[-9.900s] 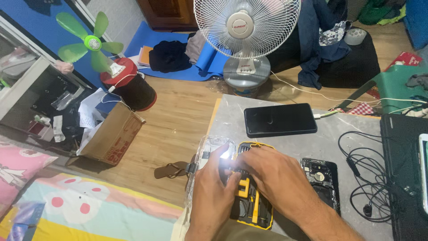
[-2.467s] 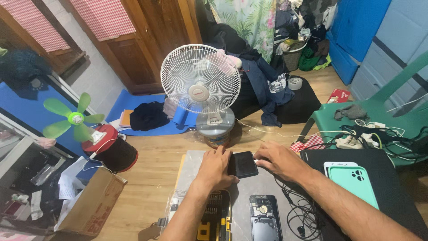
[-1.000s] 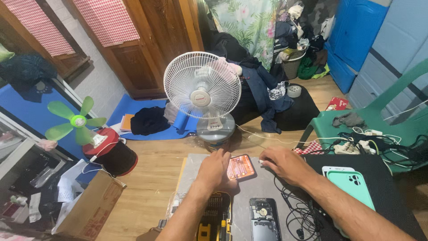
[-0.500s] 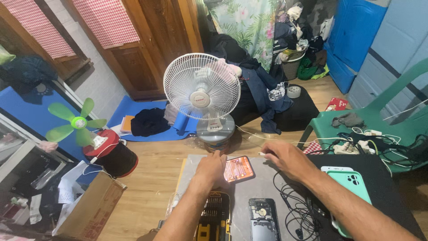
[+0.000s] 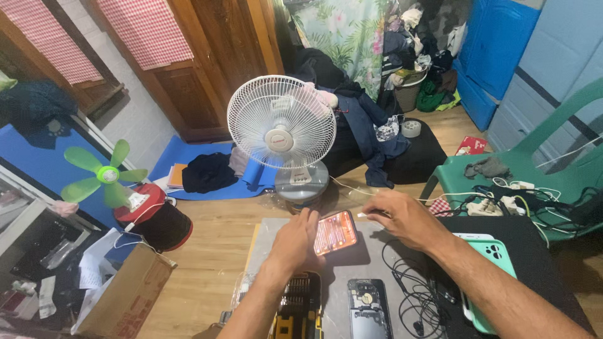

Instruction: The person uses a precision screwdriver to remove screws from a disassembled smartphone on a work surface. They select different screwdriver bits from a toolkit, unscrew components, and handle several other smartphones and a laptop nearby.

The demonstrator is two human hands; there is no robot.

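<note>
A phone with a lit reddish screen (image 5: pixel 336 231) is tilted up off the grey table top (image 5: pixel 370 263). My left hand (image 5: pixel 295 242) holds its left edge. My right hand (image 5: pixel 402 216) hovers just to the right of the phone with fingers spread, holding nothing. Below the phone lies an opened phone body (image 5: pixel 367 307) with its insides showing. A black and yellow screwdriver bit case (image 5: pixel 298 311) lies under my left forearm.
A white table fan (image 5: pixel 282 135) stands on the floor beyond the table. A mint-green cased phone (image 5: pixel 493 263) and black cables (image 5: pixel 418 298) lie at the right. A green plastic chair (image 5: pixel 502 182) holds a power strip. A cardboard box (image 5: pixel 129 295) sits at the left.
Over the last seconds the phone's screen has lit up and both hands have raised it at the table's far edge. My right hand has drawn away from it to the right.
</note>
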